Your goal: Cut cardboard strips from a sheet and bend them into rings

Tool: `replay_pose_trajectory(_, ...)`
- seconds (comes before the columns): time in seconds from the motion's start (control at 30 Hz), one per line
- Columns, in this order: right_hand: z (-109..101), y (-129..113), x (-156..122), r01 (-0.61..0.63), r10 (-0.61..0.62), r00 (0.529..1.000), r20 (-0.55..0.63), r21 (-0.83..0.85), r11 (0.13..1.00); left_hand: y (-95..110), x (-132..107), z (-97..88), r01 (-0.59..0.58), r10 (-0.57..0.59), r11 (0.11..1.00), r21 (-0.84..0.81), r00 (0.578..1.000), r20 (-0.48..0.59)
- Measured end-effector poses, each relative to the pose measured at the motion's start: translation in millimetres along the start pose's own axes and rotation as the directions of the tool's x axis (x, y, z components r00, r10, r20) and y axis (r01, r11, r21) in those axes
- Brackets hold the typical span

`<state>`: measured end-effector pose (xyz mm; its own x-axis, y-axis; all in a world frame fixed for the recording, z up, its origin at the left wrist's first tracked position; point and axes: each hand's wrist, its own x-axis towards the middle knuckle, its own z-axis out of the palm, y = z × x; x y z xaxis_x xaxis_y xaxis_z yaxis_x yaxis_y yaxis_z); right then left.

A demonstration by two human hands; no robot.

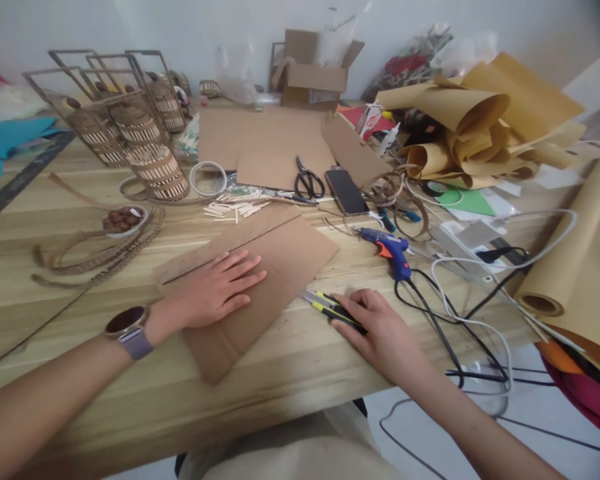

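My left hand [225, 287] lies flat with its fingers spread on a brown cardboard sheet [280, 260]. A dark straight line or slit runs across the sheet's far left part. To the right, my right hand [370, 323] is closed around a yellow and black utility knife [333, 309]. The knife's blade points left and sits close to the sheet's right edge; whether it touches the cardboard I cannot tell. Beyond my right hand a blue glue gun [387, 250] rests on its side on the wooden table [290, 373].
Black scissors [309, 181] and a phone [347, 191] lie behind the sheet, near scattered small sticks [237, 208]. Woven lantern-like cylinders [150, 157] stand at the back left, by a bowl of nuts [124, 220]. Cables and a paper roll [570, 253] occupy the right.
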<state>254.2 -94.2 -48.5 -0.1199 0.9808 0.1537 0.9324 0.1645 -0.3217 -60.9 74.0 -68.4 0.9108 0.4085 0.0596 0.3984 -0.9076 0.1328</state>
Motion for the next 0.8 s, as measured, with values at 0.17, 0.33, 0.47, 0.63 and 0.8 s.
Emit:
replay_pose_trajectory(0.17, 5, -7, -7, 0.012, -0.012, 1.000, -0.011, -0.001, 1.000, 2, 2, -3.1, 0.013, -0.013, 1.000, -0.009, 1.000, 0.025)
replay_pose_trajectory(0.33, 9, -16, -12, 0.023, -0.023, 0.999, -0.023, 0.002, 1.000, 3, 2, -3.7, 0.000, 0.000, 1.000, 0.004, 1.000, -0.003)
replay_pose_trajectory(0.47, 11, -24, -13, 0.034, -0.035, 0.999, -0.023, -0.025, 0.999, 3, 2, -3.9, -0.010, 0.010, 1.000, 0.013, 1.000, -0.019)
replay_pose_trajectory(0.63, 12, -34, -15, 0.073, -0.074, 0.997, -0.018, -0.049, 0.996, 3, 2, -5.3, -0.009, 0.009, 1.000, 0.010, 1.000, -0.016)
replay_pose_trajectory(0.8, 16, -44, -17, 0.089, -0.091, 0.996, -0.022, -0.076, 0.993, 3, 2, -6.4, 0.004, -0.004, 1.000, 0.006, 1.000, -0.004)
